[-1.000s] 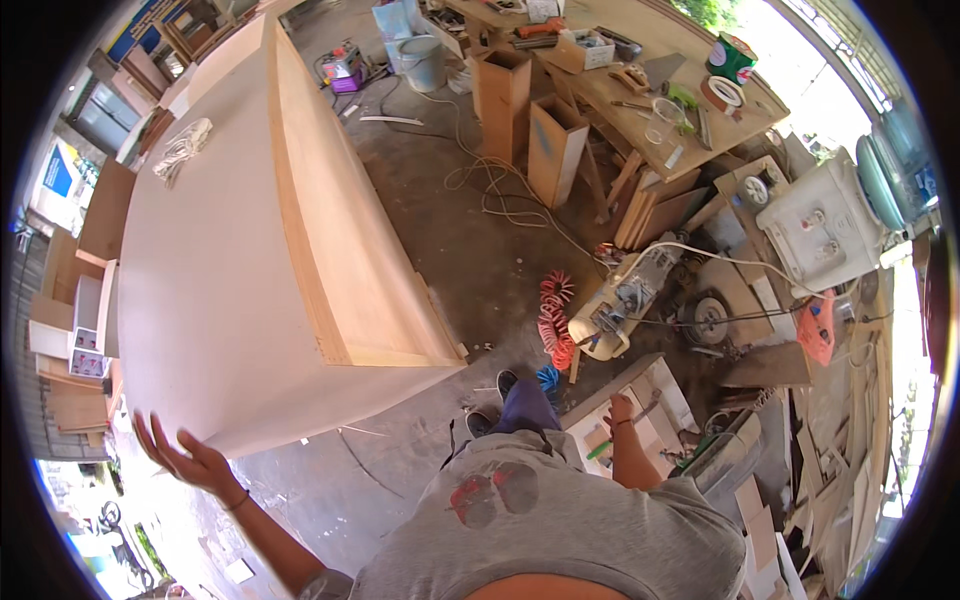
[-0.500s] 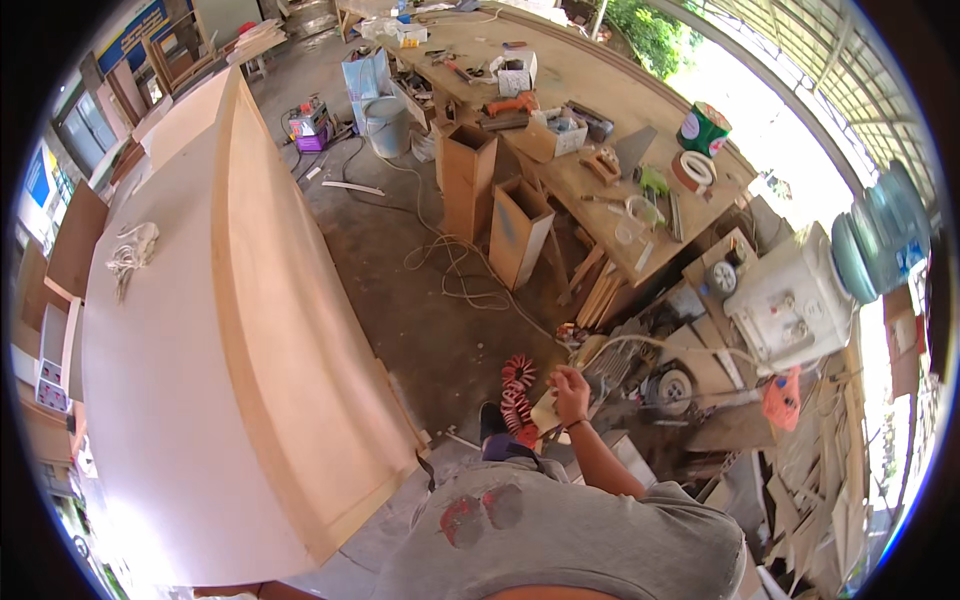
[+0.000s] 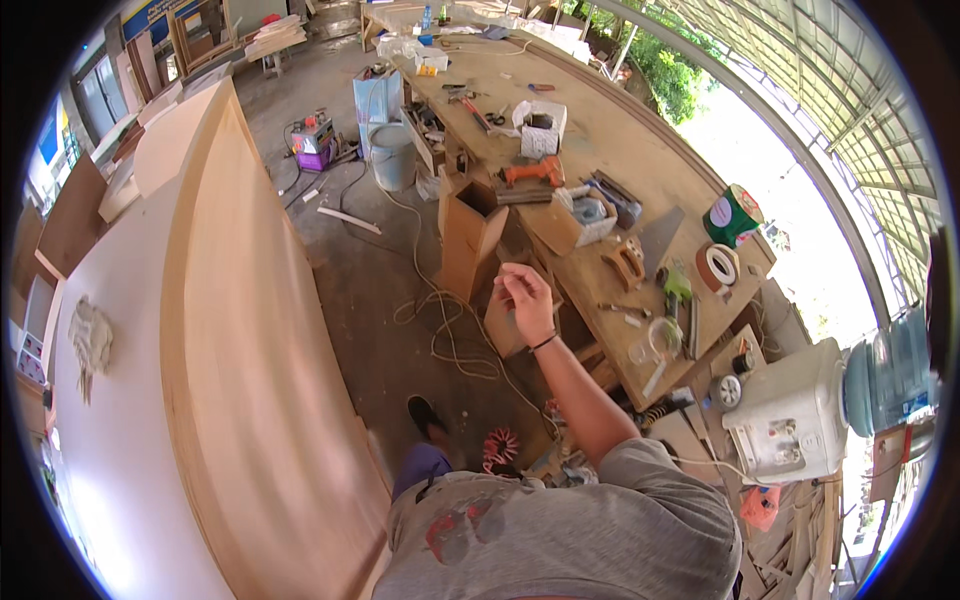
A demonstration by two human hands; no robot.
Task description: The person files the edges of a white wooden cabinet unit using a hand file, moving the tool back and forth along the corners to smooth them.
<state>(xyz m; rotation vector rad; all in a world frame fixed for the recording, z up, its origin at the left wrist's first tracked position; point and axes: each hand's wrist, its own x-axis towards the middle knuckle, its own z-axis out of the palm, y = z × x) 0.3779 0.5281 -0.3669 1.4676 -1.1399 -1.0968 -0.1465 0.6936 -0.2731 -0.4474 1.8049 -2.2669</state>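
My right hand (image 3: 526, 303), a dark band at its wrist, is raised in front of me with the fingers curled toward the thumb. Whatever may be between the fingertips is too small to make out. Behind the hand stand two tall open wooden boxes: one box (image 3: 470, 240) shows beside the fingers, the other (image 3: 505, 325) is partly covered by the hand. To the right lies the workbench (image 3: 590, 290). My left hand is out of the picture. On my left is a large pale wooden panel piece (image 3: 270, 350), with a cotton glove (image 3: 90, 340) on its white face.
On the bench are an orange power tool (image 3: 532, 172), a handsaw (image 3: 628, 262), tape rolls (image 3: 717, 267) and a green can (image 3: 733, 215). A water dispenser (image 3: 790, 420) stands at right. Cords (image 3: 440, 310) and a coiled red hose (image 3: 500, 448) lie on the floor, near a bucket (image 3: 391, 160).
My right hand has gone forward and up, from above the red hose to before the wooden boxes. The view has shifted, and a foot shows further forward. Skin at the lower left edge is gone.
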